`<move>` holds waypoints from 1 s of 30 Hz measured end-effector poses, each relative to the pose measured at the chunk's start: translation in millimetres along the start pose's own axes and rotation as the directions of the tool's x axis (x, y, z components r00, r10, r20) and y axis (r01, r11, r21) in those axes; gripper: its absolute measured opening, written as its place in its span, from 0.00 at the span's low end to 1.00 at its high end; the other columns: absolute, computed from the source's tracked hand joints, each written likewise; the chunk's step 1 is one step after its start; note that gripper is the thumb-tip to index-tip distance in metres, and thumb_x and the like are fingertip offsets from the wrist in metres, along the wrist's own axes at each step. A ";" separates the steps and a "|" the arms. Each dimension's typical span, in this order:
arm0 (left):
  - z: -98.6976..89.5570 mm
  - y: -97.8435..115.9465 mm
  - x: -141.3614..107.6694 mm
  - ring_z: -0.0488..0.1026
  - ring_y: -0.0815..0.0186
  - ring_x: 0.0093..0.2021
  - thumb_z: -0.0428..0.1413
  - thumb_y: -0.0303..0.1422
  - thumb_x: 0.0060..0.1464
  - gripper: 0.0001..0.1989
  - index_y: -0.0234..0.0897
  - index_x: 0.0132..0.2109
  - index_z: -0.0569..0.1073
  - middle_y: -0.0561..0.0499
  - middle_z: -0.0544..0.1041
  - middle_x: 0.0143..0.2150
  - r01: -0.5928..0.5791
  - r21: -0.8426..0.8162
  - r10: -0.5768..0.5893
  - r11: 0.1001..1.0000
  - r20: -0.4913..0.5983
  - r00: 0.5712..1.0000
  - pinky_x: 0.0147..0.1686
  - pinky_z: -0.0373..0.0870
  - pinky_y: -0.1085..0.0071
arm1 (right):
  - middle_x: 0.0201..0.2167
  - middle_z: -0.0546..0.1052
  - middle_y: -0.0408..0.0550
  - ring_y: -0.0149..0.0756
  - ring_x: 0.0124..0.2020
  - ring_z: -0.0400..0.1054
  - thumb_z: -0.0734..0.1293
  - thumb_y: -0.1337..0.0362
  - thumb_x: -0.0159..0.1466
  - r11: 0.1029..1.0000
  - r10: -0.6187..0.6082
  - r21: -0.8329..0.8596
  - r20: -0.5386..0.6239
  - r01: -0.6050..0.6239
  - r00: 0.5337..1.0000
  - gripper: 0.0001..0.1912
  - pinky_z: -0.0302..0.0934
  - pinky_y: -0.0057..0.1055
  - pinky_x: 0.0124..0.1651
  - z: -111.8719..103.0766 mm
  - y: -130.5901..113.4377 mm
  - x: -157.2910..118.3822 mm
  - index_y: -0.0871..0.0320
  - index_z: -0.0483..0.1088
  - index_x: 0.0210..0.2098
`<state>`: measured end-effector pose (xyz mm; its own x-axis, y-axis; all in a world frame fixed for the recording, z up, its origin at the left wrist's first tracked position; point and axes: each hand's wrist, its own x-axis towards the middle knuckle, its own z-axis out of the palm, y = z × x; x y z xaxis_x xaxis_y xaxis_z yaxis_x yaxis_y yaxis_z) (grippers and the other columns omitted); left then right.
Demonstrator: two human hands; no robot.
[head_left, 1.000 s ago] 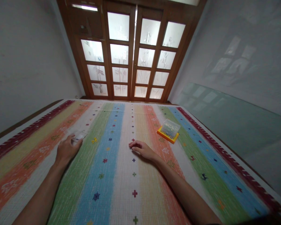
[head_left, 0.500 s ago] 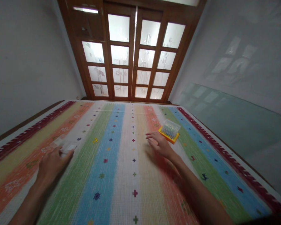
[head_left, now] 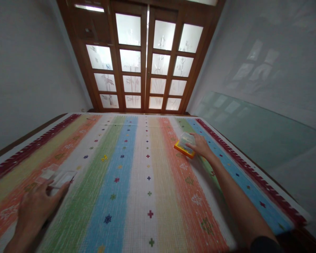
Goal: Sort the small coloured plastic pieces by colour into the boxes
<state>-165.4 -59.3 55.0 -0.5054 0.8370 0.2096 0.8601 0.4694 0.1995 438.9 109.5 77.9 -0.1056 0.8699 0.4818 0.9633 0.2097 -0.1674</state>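
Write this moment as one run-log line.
left hand: holds clear case | right hand: touches yellow box | yellow bits: on striped cloth

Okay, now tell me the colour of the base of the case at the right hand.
The base is yellow-orange, showing in the head view.

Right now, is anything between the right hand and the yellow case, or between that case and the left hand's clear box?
Nothing visible separates the right hand from the yellow case; its fingers are at the lid. From case to clear box, nothing visible blocks; a small yellow patch, perhaps printed, lies just beyond the line.
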 end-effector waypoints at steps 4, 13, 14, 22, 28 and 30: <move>0.3 -1.0 4.4 0.73 0.43 0.54 0.38 0.59 0.53 0.39 0.32 0.53 0.73 0.38 0.79 0.48 -0.035 0.070 0.033 0.997 0.033 0.999 0.56 0.69 0.51 | 0.49 0.77 0.67 0.56 0.49 0.72 0.64 0.56 0.64 1.000 -0.007 0.014 -0.002 0.007 1.000 0.21 0.63 0.52 0.54 0.2 -1.4 4.9 0.63 0.70 0.51; -9.8 40.0 -6.5 0.75 0.50 0.41 0.50 0.57 0.53 0.32 0.36 0.54 0.70 0.45 0.77 0.40 -0.132 -0.284 0.132 0.950 -0.018 0.991 0.46 0.74 0.51 | 0.52 0.75 0.60 0.50 0.54 0.70 0.66 0.57 0.65 0.891 -0.346 0.323 0.029 0.319 0.938 0.20 0.63 0.50 0.58 -12.8 -74.3 -21.1 0.59 0.68 0.54; -8.5 56.2 -13.8 0.75 0.50 0.43 0.52 0.55 0.53 0.32 0.36 0.55 0.69 0.44 0.77 0.43 -0.238 -0.353 0.240 0.905 -0.038 0.970 0.47 0.74 0.52 | 0.53 0.74 0.60 0.49 0.55 0.69 0.66 0.58 0.66 0.855 -0.414 0.372 0.065 0.363 0.908 0.19 0.62 0.49 0.59 -9.5 -91.1 -30.3 0.59 0.68 0.54; 36.5 157.5 -72.3 0.69 0.49 0.62 0.63 0.43 0.53 0.38 0.41 0.67 0.60 0.38 0.70 0.63 -0.686 -0.614 0.854 0.391 -0.035 0.518 0.62 0.65 0.48 | 0.59 0.73 0.61 0.45 0.61 0.66 0.68 0.62 0.66 0.634 -0.721 0.560 0.179 0.534 0.669 0.20 0.62 0.45 0.62 22.5 -184.9 -88.6 0.61 0.69 0.56; 52.7 165.3 -74.4 0.72 0.52 0.57 0.59 0.37 0.58 0.25 0.40 0.61 0.66 0.41 0.76 0.55 -0.650 -0.684 0.855 0.333 -0.072 0.513 0.57 0.70 0.52 | 0.59 0.72 0.68 0.52 0.59 0.68 0.67 0.62 0.66 0.662 -0.750 0.273 0.256 0.698 0.610 0.18 0.64 0.51 0.60 26.0 -204.3 -97.2 0.66 0.71 0.52; 54.8 165.5 -74.8 0.73 0.52 0.56 0.59 0.35 0.56 0.26 0.40 0.61 0.66 0.41 0.75 0.55 -0.644 -0.689 0.846 0.331 -0.085 0.526 0.57 0.70 0.52 | 0.59 0.72 0.73 0.53 0.60 0.68 0.64 0.67 0.68 0.651 -0.750 0.132 0.261 0.747 0.607 0.16 0.65 0.52 0.60 27.9 -212.5 -102.4 0.69 0.71 0.52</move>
<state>18.6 -28.9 19.8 0.4557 0.8137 0.3609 0.5635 -0.5776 0.5907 238.1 -11.7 40.1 -0.8512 0.4877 0.1937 0.5158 0.8455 0.1378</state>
